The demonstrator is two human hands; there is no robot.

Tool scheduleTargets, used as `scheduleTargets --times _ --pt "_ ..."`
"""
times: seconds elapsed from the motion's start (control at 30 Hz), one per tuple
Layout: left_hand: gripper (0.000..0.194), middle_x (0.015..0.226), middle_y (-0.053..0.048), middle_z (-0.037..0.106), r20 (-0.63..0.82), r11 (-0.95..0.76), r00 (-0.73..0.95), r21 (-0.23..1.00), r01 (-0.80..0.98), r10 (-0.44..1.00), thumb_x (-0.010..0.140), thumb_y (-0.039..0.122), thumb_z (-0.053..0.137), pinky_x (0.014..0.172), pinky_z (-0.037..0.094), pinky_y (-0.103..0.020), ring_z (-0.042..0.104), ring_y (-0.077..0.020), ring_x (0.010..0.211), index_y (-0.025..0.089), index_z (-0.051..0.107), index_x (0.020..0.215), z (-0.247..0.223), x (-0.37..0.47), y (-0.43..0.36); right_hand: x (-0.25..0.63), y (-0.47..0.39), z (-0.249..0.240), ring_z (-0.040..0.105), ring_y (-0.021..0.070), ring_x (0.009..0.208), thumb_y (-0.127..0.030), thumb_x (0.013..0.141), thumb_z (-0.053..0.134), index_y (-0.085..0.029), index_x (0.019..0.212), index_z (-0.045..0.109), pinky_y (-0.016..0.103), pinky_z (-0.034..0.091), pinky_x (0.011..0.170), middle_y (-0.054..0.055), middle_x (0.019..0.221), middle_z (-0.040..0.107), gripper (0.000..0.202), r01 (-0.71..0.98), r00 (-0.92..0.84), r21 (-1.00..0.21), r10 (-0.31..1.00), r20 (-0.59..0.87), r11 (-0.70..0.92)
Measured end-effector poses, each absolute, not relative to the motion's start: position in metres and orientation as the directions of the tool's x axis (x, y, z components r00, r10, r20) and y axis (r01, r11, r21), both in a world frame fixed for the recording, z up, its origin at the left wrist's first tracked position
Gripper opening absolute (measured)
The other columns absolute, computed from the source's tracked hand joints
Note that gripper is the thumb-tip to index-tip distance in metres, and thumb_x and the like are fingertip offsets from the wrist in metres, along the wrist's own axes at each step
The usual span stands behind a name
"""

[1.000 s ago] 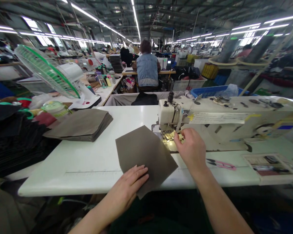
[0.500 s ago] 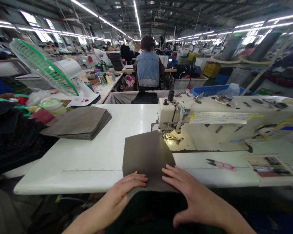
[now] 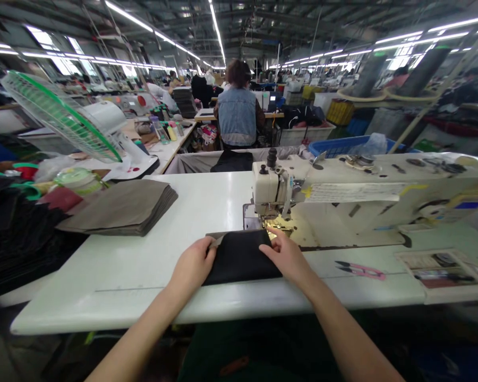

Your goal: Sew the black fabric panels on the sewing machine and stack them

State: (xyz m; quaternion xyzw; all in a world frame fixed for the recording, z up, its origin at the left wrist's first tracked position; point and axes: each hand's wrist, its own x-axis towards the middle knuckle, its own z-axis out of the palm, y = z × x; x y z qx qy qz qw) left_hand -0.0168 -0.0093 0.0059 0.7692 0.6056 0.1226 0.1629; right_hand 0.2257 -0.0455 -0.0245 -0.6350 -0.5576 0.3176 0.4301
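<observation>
A fabric piece lies folded on the white sewing table, black side up, with a grey-brown strip showing along its far edge. My left hand pinches its left far corner between thumb and fingers. On the right edge, my right hand grips it, thumb on top, with the fingertips partly hidden beside the needle area. The sewing machine stands just beyond, its lit presser foot close to the right fingers.
A stack of grey-brown fabric pieces lies at left, near a dark cloth pile and a fan. Pink-handled thread snips and a small tray are at right. A person sits ahead.
The fabric piece, grey-brown side up before, is now folded over with black on top. Both hands moved forward from the table's front edge and closed on its sides.
</observation>
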Motion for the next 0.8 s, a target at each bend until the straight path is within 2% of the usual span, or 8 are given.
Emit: scheduleTargets --times 0.07,0.13,0.23,0.3,0.5,0.67,0.8 --pt "0.022 0.089 -0.008 0.07 -0.011 -0.221 0.242 0.364 0.905 0.97 0.095 0.029 0.042 0.078 0.049 -0.034 0.067 -0.0252 0.085 0.02 0.061 0.089 -0.003 -0.018 -0.012 0.224 -0.047 -0.034 0.06 0.0153 0.063 -0.031 0.079 0.067 -0.019 0.123 0.058 0.029 0.049 0.065 -0.006 0.071 0.062 0.046 0.379 0.187 -0.925 0.981 0.059 -0.016" --pt "0.023 0.086 -0.006 0.07 0.007 -0.234 0.25 0.375 0.897 0.968 0.096 0.035 0.043 0.076 0.049 -0.034 0.067 -0.0246 0.083 0.021 0.06 0.088 -0.007 -0.02 -0.019 0.226 -0.054 -0.036 0.062 0.0158 0.066 -0.03 0.08 0.065 -0.021 0.118 0.059 0.03 0.051 0.067 -0.003 0.076 0.064 0.04 0.362 0.155 -0.932 0.986 0.057 -0.002" --pt "0.023 0.081 -0.004 0.068 0.02 -0.208 0.22 0.419 0.884 0.975 0.097 0.037 0.041 0.073 0.048 -0.034 0.066 -0.0246 0.079 0.023 0.056 0.087 -0.006 -0.023 -0.026 0.228 -0.063 -0.03 0.062 0.0163 0.07 -0.025 0.081 0.06 -0.022 0.099 0.067 0.03 0.051 0.068 0.0 0.081 0.068 0.02 0.419 0.1 -0.907 0.991 0.085 0.036" --pt "0.023 0.079 -0.004 0.067 0.006 -0.171 0.186 0.425 0.889 0.983 0.097 0.039 0.04 0.071 0.048 -0.033 0.066 -0.0249 0.077 0.024 0.053 0.085 -0.004 -0.023 -0.026 0.226 -0.065 -0.028 0.062 0.0164 0.071 -0.024 0.084 0.058 -0.022 0.095 0.071 0.031 0.052 0.069 0.002 0.086 0.071 0.018 0.467 0.078 -0.88 0.988 0.135 0.084" --pt "0.02 0.076 -0.004 0.066 -0.071 -0.146 0.177 0.317 0.937 0.982 0.096 0.035 0.042 0.065 0.043 -0.031 0.066 -0.0252 0.074 0.024 0.049 0.081 0.0 -0.021 -0.021 0.22 -0.061 -0.036 0.062 0.0169 0.071 -0.018 0.085 0.057 -0.021 0.096 0.074 0.031 0.052 0.072 0.002 0.081 0.069 0.02 0.583 0.065 -0.805 0.98 0.187 0.115" --pt "0.021 0.078 -0.005 0.068 -0.066 -0.149 0.177 0.303 0.941 0.982 0.096 0.036 0.042 0.066 0.044 -0.032 0.067 -0.0256 0.075 0.023 0.052 0.083 -0.001 -0.021 -0.022 0.22 -0.065 -0.036 0.065 0.0186 0.076 -0.019 0.088 0.055 -0.022 0.098 0.074 0.032 0.052 0.074 0.003 0.086 0.07 0.021 0.671 0.072 -0.734 0.977 0.203 0.103" --pt "0.022 0.077 -0.005 0.068 -0.064 -0.142 0.167 0.291 0.946 0.984 0.096 0.037 0.043 0.066 0.044 -0.031 0.067 -0.025 0.075 0.023 0.054 0.084 0.0 -0.02 -0.021 0.22 -0.065 -0.036 0.065 0.0179 0.074 -0.019 0.087 0.056 -0.022 0.097 0.074 0.031 0.052 0.072 0.002 0.084 0.07 0.021 0.682 0.069 -0.725 0.977 0.2 0.1"
